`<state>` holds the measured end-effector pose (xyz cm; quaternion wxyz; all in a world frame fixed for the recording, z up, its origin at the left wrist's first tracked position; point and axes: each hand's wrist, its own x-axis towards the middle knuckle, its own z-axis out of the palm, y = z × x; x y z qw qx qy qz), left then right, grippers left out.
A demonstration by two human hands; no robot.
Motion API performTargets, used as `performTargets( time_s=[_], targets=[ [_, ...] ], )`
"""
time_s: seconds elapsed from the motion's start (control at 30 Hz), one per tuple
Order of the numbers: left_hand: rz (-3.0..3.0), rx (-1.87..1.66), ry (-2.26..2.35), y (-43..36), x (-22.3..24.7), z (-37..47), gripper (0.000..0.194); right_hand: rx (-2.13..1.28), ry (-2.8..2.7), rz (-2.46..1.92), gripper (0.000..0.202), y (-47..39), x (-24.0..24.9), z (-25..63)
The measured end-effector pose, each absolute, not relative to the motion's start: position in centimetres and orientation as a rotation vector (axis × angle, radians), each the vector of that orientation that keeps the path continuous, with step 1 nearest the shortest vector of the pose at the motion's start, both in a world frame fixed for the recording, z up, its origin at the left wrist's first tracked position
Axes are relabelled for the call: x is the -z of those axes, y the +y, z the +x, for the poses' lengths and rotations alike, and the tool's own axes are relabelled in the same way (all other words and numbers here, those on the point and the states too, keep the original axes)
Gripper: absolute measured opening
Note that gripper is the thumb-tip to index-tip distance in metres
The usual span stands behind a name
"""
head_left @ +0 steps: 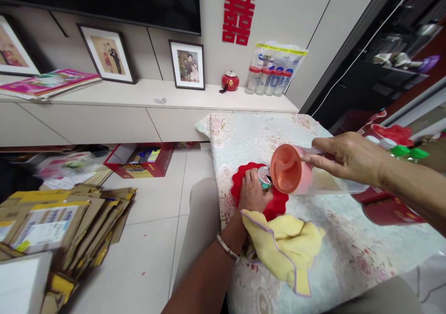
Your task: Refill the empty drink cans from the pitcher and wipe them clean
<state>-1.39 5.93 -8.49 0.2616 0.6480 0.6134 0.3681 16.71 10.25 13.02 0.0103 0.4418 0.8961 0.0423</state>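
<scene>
My left hand [251, 192] is wrapped round a small can [265, 176] with a silver top and a dark opening. The can stands on a red scalloped mat [278, 206]. My right hand [343, 155] grips a clear plastic pitcher [325, 182] with pale contents inside. The pitcher is tipped on its side, its coral-orange lid [285, 171] facing left, just beside and above the can top. Whether anything flows out cannot be seen. A yellow cloth [287, 246] with a purple edge lies crumpled by my left wrist.
A floral cloth covers the table [343, 230]. Red tins [390, 212] stand at its right, near green-capped bottles [409, 152]. Beyond it, a white ledge [139, 93] bears picture frames, a red pot [230, 80] and red-lidded jars [266, 81]. Flattened cardboard [80, 225] lies on the left floor.
</scene>
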Motion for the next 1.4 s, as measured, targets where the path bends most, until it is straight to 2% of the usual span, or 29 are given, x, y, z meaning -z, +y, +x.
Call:
performTargets(
  time_s=[1.4],
  targets=[
    [1.758, -1.009, 1.642, 5.72, 8.28, -1.58, 0.055, -0.076, 2.804, 1.388, 0.066, 10.29, -13.11, 16.74]
  ],
)
